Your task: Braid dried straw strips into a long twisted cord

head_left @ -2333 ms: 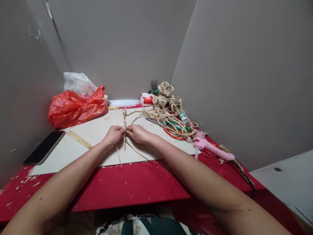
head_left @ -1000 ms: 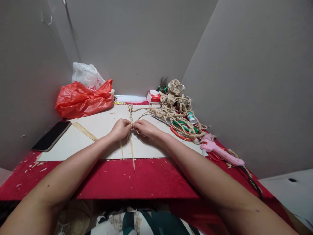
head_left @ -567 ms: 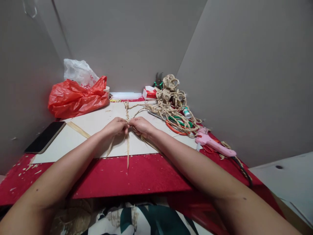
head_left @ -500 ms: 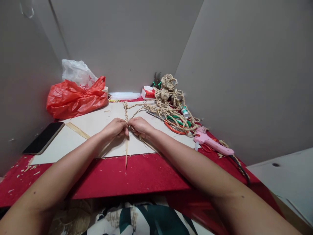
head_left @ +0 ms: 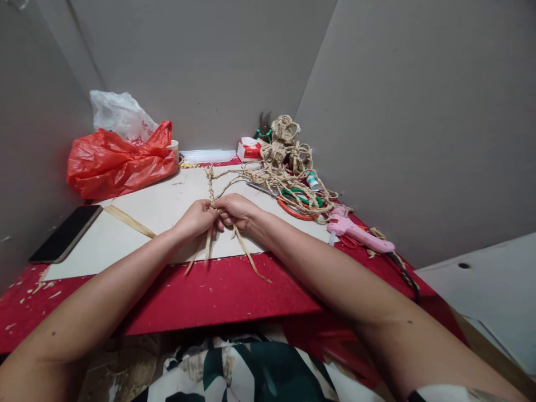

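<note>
My left hand [head_left: 198, 218] and my right hand [head_left: 237, 211] meet over the white board [head_left: 157, 195], both closed in a pinch on the near end of a straw braid [head_left: 210, 181]. The braid runs away from me, with a thin cord branching off it to the right. Loose flat straw strands [head_left: 247, 252] hang from under my fingers toward the board's front edge. Exactly how each strand lies between the fingertips is hidden. A separate flat straw strip [head_left: 129, 221] rests on the board beside my left forearm.
A phone [head_left: 67, 233] and a red plastic bag [head_left: 119, 164] lie at left. To the right are a heap of braided straw cord [head_left: 278, 181], orange-handled scissors [head_left: 295, 211] and a pink glue gun [head_left: 360, 231]. Pliers [head_left: 264, 125] and a tissue pack [head_left: 250, 149] stand behind.
My hands remain together at the braid's near end, fingers slightly shifted. More loose strands now show below them, spread to both sides. The whole view has shifted a little.
</note>
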Motion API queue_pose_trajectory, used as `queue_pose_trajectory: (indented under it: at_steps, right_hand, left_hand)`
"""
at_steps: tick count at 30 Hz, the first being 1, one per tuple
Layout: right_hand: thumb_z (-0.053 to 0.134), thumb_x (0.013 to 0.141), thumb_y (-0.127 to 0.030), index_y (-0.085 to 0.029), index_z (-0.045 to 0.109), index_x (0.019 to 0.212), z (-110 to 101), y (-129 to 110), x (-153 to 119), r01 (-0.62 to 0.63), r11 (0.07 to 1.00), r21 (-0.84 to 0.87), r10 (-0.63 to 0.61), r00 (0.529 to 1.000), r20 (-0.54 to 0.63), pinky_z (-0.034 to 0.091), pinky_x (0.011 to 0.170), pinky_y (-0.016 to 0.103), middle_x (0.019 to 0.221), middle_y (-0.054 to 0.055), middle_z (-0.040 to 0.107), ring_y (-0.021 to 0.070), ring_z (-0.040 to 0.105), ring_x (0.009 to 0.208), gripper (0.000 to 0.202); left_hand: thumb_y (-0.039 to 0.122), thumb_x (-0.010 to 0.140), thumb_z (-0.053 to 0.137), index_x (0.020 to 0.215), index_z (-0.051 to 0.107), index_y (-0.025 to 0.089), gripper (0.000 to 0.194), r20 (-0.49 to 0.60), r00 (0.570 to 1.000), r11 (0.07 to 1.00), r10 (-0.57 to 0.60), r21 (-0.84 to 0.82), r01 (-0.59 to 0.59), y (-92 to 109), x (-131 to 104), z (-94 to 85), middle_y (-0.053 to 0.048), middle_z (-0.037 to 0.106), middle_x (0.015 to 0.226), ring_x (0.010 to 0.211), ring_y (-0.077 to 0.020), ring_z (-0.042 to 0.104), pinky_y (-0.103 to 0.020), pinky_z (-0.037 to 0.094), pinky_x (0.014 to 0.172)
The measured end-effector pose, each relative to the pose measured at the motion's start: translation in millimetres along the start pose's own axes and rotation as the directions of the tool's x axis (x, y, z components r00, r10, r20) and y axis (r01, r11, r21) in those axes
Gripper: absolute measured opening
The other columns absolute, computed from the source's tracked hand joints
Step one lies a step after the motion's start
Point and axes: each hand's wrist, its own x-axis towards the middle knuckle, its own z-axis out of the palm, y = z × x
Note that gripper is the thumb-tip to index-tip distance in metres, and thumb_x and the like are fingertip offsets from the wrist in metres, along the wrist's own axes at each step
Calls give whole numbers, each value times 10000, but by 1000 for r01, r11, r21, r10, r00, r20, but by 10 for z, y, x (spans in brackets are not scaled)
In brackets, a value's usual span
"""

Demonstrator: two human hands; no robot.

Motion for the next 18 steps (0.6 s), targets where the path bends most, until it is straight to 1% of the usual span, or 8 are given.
queue_pose_trajectory:
  at_steps: [2,4,6,7,8,12,15,18]
  right_hand:
    - [436,803,-59,-179,347,570,-39,-38,-23,-16,999,33,15,1000,21,134,298,142,359,-93,253,25,179,298,277]
    - [436,820,-64,-168,379,591,-82,-78,-47,-41,997,71,37,998,58,120,308,135,377,-101,233,21,132,324,258]
    - [434,834,-68,-150,434,629,-114,-105,-59,-56,994,94,47,995,91,108,315,130,389,-106,215,24,106,344,221]
    - [431,838,-67,-143,451,640,-123,-111,-58,-58,993,98,48,994,102,103,317,128,393,-107,207,24,97,351,212]
    - [430,839,-64,-139,457,643,-128,-112,-54,-59,993,99,48,993,111,99,320,125,396,-109,200,24,90,356,212]
    - [473,824,-73,-144,424,613,-123,-94,-17,-50,996,76,39,990,138,98,327,117,399,-111,203,18,85,364,227]
    - [512,811,-102,-149,416,609,-129,-97,-12,-31,999,42,24,987,159,110,327,118,395,-110,216,17,103,359,229]
    - [525,802,-116,-155,413,612,-160,-125,-39,-11,1000,-9,12,985,172,128,331,127,392,-111,224,21,126,349,224]
  left_hand:
    - [195,778,475,787,589,119,138,14,998,997,-62,42,61,74,-2,-102,-30,596,531,366,-99,477,-213,341,399]
    - [222,771,516,790,601,118,136,-129,990,993,-54,97,67,97,35,-218,-28,589,537,392,-98,479,-209,345,411]
    - [209,753,552,809,597,126,110,-325,945,996,36,94,-5,71,95,-296,-26,602,592,443,-85,485,-194,360,439]
    - [192,749,559,822,589,130,100,-378,924,998,60,49,-45,49,124,-310,-27,609,630,477,-80,495,-185,374,462]
    - [170,750,556,825,577,132,87,-381,923,998,51,-25,-65,26,149,-306,-26,609,654,502,-74,501,-177,384,483]
    - [104,786,476,738,526,128,73,-123,990,946,-64,-325,21,-27,172,-192,-3,528,559,451,-57,455,-171,352,460]
    - [152,823,450,640,473,148,184,9,997,932,-74,-356,72,-25,150,-156,34,404,483,370,-42,334,-175,224,380]
    - [180,830,468,622,462,154,210,55,994,944,-98,-310,110,-1,137,-195,63,310,472,349,-24,195,-191,84,375]
